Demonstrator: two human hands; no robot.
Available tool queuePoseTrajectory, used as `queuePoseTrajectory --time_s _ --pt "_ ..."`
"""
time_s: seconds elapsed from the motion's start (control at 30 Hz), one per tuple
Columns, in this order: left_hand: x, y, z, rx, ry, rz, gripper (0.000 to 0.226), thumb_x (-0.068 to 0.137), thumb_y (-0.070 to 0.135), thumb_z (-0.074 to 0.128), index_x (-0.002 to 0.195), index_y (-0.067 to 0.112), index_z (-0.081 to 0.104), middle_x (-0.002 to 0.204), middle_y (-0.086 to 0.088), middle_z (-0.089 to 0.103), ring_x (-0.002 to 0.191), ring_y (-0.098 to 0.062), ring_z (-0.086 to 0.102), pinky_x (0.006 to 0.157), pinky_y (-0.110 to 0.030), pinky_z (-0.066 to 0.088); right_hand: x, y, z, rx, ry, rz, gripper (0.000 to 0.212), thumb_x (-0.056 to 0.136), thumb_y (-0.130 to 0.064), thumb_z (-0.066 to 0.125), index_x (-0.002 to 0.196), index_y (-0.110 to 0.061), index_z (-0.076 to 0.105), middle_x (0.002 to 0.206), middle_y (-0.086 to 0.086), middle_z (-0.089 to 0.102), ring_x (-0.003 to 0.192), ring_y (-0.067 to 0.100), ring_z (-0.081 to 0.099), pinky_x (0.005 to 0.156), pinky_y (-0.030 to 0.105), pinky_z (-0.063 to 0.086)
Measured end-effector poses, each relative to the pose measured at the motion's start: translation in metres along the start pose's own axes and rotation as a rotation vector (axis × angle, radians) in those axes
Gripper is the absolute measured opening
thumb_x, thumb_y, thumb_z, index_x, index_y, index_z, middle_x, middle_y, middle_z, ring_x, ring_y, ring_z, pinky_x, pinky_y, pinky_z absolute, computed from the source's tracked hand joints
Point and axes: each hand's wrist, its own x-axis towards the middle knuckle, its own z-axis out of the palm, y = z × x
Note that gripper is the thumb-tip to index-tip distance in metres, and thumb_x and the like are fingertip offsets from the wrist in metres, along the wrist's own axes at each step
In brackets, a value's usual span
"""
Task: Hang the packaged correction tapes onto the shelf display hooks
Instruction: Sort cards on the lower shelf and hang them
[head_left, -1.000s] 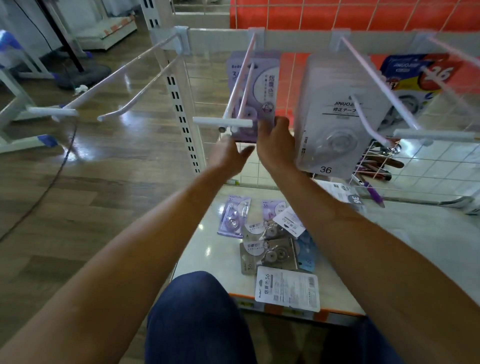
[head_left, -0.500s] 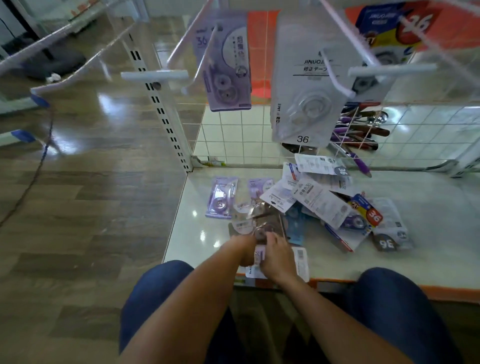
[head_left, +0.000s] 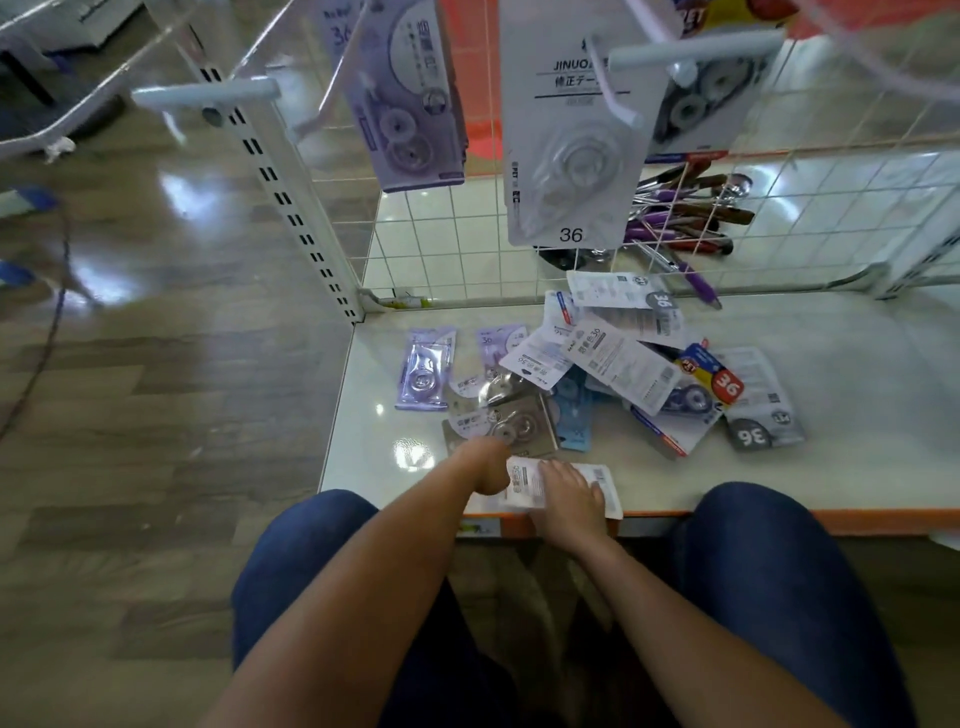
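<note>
Correction tape pack (head_left: 522, 488) "36" under flat right fingers (head_left: 558, 475); left fingers (head_left: 491, 483), grasp unclear; "JINUO" card (head_left: 566, 130) overhead

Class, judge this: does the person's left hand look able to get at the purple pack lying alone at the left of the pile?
Probably yes. The left hand sits near the purple pack, which lies uncovered at the pile's edge, with open shelf beside it.

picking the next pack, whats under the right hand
A white printed pack lies under the right hand at the shelf edge; its middle is covered.
</note>
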Motion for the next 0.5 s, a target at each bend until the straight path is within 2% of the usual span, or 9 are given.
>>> queuePoseTrajectory --time_s 0.07,0.13,0.2,0.27,0.33,0.43,0.5 --pt "-0.001 0.002 -0.01 -0.033 0.08 0.005 0.032 0.094 0.012 0.051 0.125 0.008 0.057 0.124 -0.012 0.059 0.112 -0.027 0.055 0.085 -0.03 0.045 0.005 -0.001 -0.015 0.134 -0.001 0.018 0.034 0.088 -0.028 0.058 0.121 -0.024 0.052 0.123 0.0 0.055 0.115 0.02 0.05 0.1 0.043 0.039" --pt "-0.004 0.005 -0.021 -0.1 0.185 0.027 0.024 0.094 0.016 0.053 0.113 0.007 0.065 0.109 -0.01 0.063 0.1 -0.025 0.058 0.075 -0.028 0.043 0.008 -0.003 -0.038 0.253 -0.001 0.031 0.023 0.092 -0.029 0.055 0.114 -0.023 0.061 0.106 0.002 0.064 0.091 0.018 0.054 0.077 0.031 0.042" --pt "-0.007 0.01 -0.03 -0.27 0.281 0.063 0.021 0.091 0.013 0.058 0.109 0.007 0.067 0.104 -0.01 0.066 0.096 -0.025 0.06 0.079 -0.03 0.048 0.007 -0.006 -0.061 0.395 0.026 0.023 0.02 0.096 -0.032 0.05 0.097 -0.021 0.067 0.082 0.0 0.064 0.074 0.017 0.053 0.061 0.028 0.036" --pt "-0.012 0.013 -0.038 -0.428 0.361 0.09 0.033 0.088 0.003 0.058 0.119 0.009 0.063 0.114 -0.008 0.066 0.103 -0.023 0.061 0.089 -0.031 0.051 0.001 -0.011 -0.083 0.546 0.082 0.026 0.029 0.098 -0.035 0.048 0.079 -0.018 0.061 0.067 -0.001 0.057 0.062 0.015 0.052 0.054 0.026 0.035" --pt "-0.017 0.015 -0.045 -0.547 0.383 0.105 0.046 0.088 0.001 0.058 0.132 0.01 0.053 0.122 -0.008 0.064 0.106 -0.023 0.061 0.092 -0.034 0.052 -0.002 -0.016 -0.096 0.649 0.131 0.03 0.031 0.098 -0.035 0.048 0.077 -0.015 0.059 0.067 0.002 0.057 0.061 0.015 0.054 0.053 0.027 0.039" --pt "-0.023 0.014 -0.055 -0.715 0.369 0.12 0.056 0.087 0.006 0.064 0.139 0.009 0.043 0.124 -0.011 0.06 0.107 -0.026 0.06 0.09 -0.039 0.053 -0.001 -0.023 -0.104 0.778 0.184 0.067 0.024 0.097 -0.031 0.052 0.093 -0.012 0.065 0.087 0.007 0.067 0.083 0.022 0.065 0.072 0.036 0.052" --pt "-0.025 0.01 -0.06 -0.794 0.354 0.109 0.058 0.085 0.011 0.069 0.137 0.009 0.045 0.125 -0.012 0.058 0.11 -0.027 0.058 0.093 -0.043 0.052 -0.003 -0.029 -0.109 0.876 0.213 0.077 0.018 0.096 -0.027 0.052 0.096 -0.015 0.065 0.094 0.006 0.068 0.091 0.023 0.065 0.082 0.041 0.053"
